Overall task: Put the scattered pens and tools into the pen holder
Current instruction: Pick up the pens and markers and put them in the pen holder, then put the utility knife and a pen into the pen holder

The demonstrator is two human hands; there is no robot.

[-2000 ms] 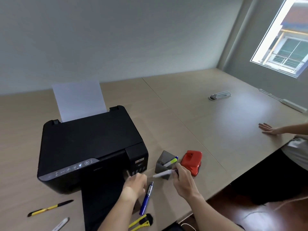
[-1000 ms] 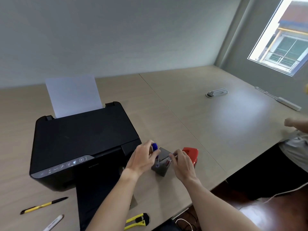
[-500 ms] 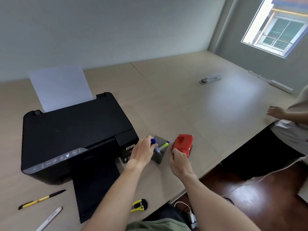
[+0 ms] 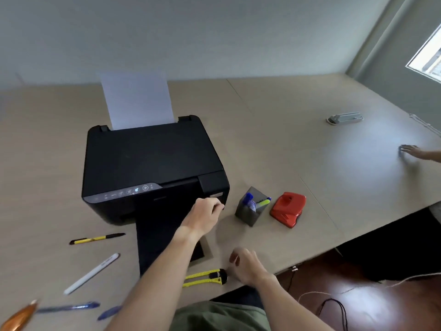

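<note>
Standing upright just right of the black printer (image 4: 152, 168), the grey pen holder (image 4: 249, 212) already carries a blue-capped pen (image 4: 249, 199) and a yellow-green highlighter (image 4: 262, 203), both leaning out of its open top. A red hole punch (image 4: 288, 209) sits just beyond the holder, further from the printer. The left hand (image 4: 202, 217) hovers at the printer's front right corner, fingers curled loosely inward with nothing in them. The right hand (image 4: 245, 265) hangs near the table edge (image 4: 334, 244), below the printer's output tray (image 4: 167, 242), half-curled and empty too, right beside the yellow-and-black utility knife (image 4: 207, 277) but not touching it. To the front left of the printer lie a yellow-and-black pen (image 4: 96, 238), a white marker (image 4: 91, 273), and nearer the table's edge a blue pen (image 4: 69, 307), a second blue pen (image 4: 109, 312) partly hidden by the forearm, and something orange (image 4: 18, 316), too blurred to name. White paper (image 4: 137, 101) stands in the printer's rear feed. Well to the right of the printer, another person's hand (image 4: 411, 150) lies flat on the table.
</note>
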